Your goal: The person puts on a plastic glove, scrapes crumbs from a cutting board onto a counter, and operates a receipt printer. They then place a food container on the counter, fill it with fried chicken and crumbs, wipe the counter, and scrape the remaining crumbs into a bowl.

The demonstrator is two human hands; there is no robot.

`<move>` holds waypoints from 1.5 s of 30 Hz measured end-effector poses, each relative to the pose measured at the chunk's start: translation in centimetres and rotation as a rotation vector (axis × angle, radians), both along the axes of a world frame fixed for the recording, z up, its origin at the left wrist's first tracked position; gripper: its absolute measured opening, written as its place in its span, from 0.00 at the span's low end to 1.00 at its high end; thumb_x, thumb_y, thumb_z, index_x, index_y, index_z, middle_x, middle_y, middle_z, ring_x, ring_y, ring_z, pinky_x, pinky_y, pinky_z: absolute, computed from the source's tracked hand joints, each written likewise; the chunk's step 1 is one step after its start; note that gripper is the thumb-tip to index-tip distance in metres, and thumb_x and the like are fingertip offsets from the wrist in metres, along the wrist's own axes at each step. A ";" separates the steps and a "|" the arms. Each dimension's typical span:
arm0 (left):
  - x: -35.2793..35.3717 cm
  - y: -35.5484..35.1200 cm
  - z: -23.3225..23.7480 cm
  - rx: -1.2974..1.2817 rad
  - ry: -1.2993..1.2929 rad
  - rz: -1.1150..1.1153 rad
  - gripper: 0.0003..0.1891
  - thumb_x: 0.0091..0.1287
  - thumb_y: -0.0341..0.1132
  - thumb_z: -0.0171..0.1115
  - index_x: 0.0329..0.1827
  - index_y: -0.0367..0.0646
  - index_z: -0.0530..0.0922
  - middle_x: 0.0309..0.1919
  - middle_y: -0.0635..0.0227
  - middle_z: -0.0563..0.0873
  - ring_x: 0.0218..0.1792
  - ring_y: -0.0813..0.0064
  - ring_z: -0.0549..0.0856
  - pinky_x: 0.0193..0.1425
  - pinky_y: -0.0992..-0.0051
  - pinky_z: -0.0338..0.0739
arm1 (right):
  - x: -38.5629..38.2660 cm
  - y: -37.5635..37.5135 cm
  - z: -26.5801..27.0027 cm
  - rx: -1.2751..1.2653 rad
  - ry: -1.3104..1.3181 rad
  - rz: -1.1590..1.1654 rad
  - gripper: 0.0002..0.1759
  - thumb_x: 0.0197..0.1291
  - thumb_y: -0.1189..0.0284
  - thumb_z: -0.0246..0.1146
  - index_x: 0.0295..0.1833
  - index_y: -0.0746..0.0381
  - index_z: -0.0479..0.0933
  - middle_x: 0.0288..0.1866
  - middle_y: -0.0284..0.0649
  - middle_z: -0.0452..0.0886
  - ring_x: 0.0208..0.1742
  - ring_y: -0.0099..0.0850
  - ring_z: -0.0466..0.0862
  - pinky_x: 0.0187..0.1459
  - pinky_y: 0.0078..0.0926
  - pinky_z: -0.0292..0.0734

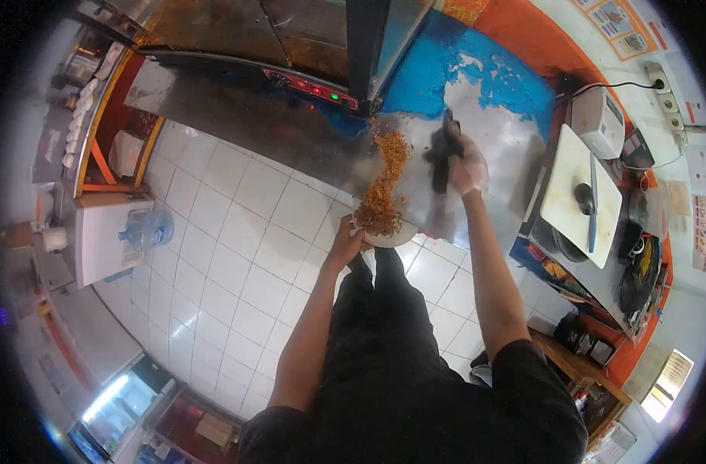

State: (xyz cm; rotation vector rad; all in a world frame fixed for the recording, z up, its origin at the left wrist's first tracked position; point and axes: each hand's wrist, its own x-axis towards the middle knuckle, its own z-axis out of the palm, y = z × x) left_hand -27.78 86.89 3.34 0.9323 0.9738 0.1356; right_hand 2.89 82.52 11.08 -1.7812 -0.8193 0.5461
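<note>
Brown-orange crumbly food (388, 172) lies in a strip on the metal worktop (422, 197) and reaches down to a pale plate (399, 235) at the worktop's front edge. My left hand (347, 244) grips the plate's left side, its fingers curled at the rim. Some darker crumbs lie on the plate. To the right of the food, my right hand (468, 166) is closed round a dark tool (446, 151) above the worktop. The tool is blurred, so its exact shape is unclear.
A machine with lit buttons (314, 92) stands behind the worktop. On the right are a white cutting board (573, 193) with a knife (593, 205), and a white appliance (598, 122). A water bottle (148, 229) is at the left above the tiled floor (237, 224).
</note>
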 end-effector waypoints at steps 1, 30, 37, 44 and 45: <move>-0.1 0.0 0.2 -0.005 0.017 -0.014 0.27 0.71 0.26 0.49 0.70 0.39 0.50 0.61 0.50 0.66 0.54 0.55 0.81 0.50 0.65 0.88 | 1.1 1.4 -0.3 -0.155 -0.209 0.068 0.32 0.53 0.75 0.57 0.67 0.63 0.68 0.63 0.52 0.75 0.62 0.49 0.76 0.66 0.38 0.69; -1.1 0.5 1.3 0.009 0.023 0.004 0.27 0.72 0.32 0.52 0.70 0.39 0.51 0.59 0.49 0.70 0.50 0.59 0.84 0.49 0.68 0.87 | -14.1 -0.7 -4.7 -0.221 -0.630 0.148 0.31 0.46 0.78 0.55 0.61 0.58 0.75 0.65 0.46 0.73 0.67 0.43 0.70 0.68 0.38 0.64; -2.4 0.6 0.9 0.023 -0.054 0.038 0.26 0.72 0.29 0.50 0.70 0.41 0.51 0.58 0.51 0.70 0.52 0.59 0.83 0.50 0.67 0.87 | -13.5 -0.8 -2.1 -0.271 -0.068 0.254 0.27 0.50 0.82 0.53 0.59 0.64 0.76 0.60 0.46 0.79 0.62 0.42 0.76 0.66 0.35 0.68; -3.3 1.6 0.1 0.019 -0.024 0.052 0.26 0.72 0.28 0.49 0.71 0.41 0.51 0.61 0.50 0.68 0.49 0.63 0.83 0.48 0.69 0.88 | -4.0 4.0 0.7 0.098 0.167 0.360 0.33 0.52 0.80 0.54 0.68 0.64 0.65 0.62 0.51 0.76 0.61 0.42 0.76 0.66 0.30 0.67; -3.5 1.7 -0.4 0.032 -0.042 0.049 0.26 0.72 0.27 0.49 0.71 0.41 0.51 0.62 0.50 0.68 0.49 0.63 0.83 0.48 0.69 0.88 | -3.4 5.0 2.7 -0.106 -0.140 0.300 0.32 0.54 0.78 0.55 0.69 0.64 0.64 0.63 0.53 0.74 0.63 0.45 0.75 0.66 0.33 0.66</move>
